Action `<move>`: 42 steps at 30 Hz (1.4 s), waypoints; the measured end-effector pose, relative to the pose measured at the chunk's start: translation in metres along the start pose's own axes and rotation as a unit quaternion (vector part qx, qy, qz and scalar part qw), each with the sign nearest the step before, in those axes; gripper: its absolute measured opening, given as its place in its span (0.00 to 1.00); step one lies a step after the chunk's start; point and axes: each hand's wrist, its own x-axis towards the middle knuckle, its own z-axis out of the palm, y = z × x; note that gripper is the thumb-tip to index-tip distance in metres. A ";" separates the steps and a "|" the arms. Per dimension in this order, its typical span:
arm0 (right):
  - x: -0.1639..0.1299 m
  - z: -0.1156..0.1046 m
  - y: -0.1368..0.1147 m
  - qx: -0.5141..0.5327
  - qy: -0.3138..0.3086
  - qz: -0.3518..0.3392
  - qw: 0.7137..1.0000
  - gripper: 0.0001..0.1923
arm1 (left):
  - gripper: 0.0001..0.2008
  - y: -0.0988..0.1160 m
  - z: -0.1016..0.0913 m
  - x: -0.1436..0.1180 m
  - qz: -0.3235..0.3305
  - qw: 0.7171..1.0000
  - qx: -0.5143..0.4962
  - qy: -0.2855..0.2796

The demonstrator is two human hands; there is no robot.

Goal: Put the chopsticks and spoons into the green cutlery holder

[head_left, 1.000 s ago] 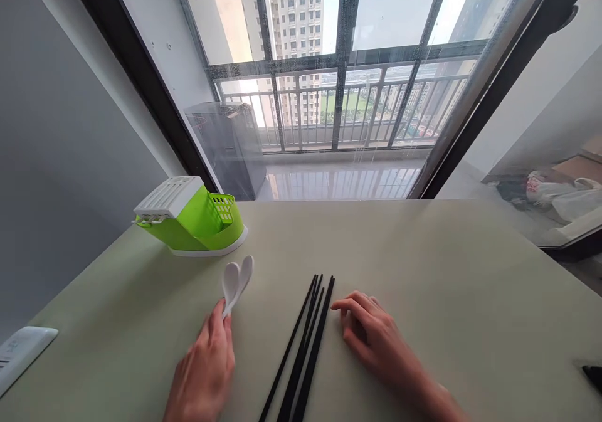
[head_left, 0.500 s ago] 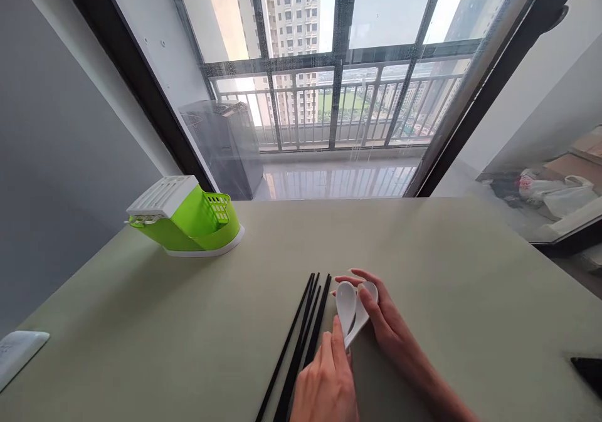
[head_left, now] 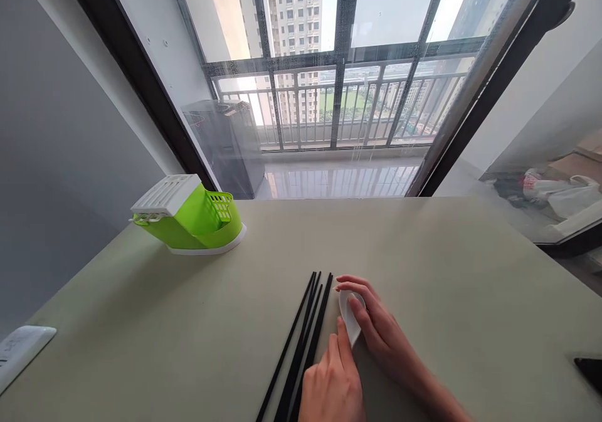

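White soup spoons sit nested together between my hands, so that they look almost like one. My left hand is closed around their handle end, index finger stretched along the side. Over the bowl end curls my right hand, its thumb pressing inside the bowl and its fingers round the far edge. Several black chopsticks lie on the table just left of the spoons, partly covered by my left hand at the near end.
A green and white utensil holder stands at the table's back left. A white object lies at the left edge, and a dark flat object at the right edge. Behind the table is a glass window.
The two spoons, side by side before, are now stacked one in the other. My right hand has moved slightly inward and closed over the bowls.
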 end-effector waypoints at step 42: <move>0.007 -0.009 0.019 0.035 0.177 0.132 0.975 0.17 | 0.22 -0.133 -0.194 0.074 0.016 0.892 0.030 0.451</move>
